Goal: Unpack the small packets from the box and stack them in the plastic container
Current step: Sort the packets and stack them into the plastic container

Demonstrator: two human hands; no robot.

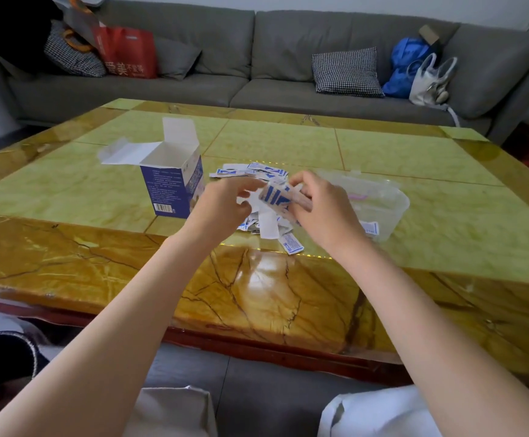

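Right now your two hands meet above a loose heap of small packets [250,173], flat paper sachets printed blue on white, scattered on the tabletop [67,190]. Your right hand [323,203] curls around a small bundle of packets [276,198], the fingers wrapped over its far edge, while your left hand [222,203] pinches the near end of that same bundle; motion blur smears the print, so the count is unclear. One packet [293,244] lies apart at the heap's near edge.

Left of the heap, the box [170,184] stands upright, thin blue-and-white cardboard with a barcode low on its front, its white flaps folded open. Just right of your right hand sits the plastic container [392,209], clear, thin-walled and round-cornered; a packet shows through its near wall, but your hand hides much of the inside.

The tabletop is glossy stone-patterned, pale green panels framed by veined amber, catching glare near its front edge. Behind it runs a grey sofa [257,89] carrying houndstooth cushions [347,72], a red bag [127,52], a blue bag [406,66] and a white handbag [430,80]. The sofa's ends are cut off by the frame.
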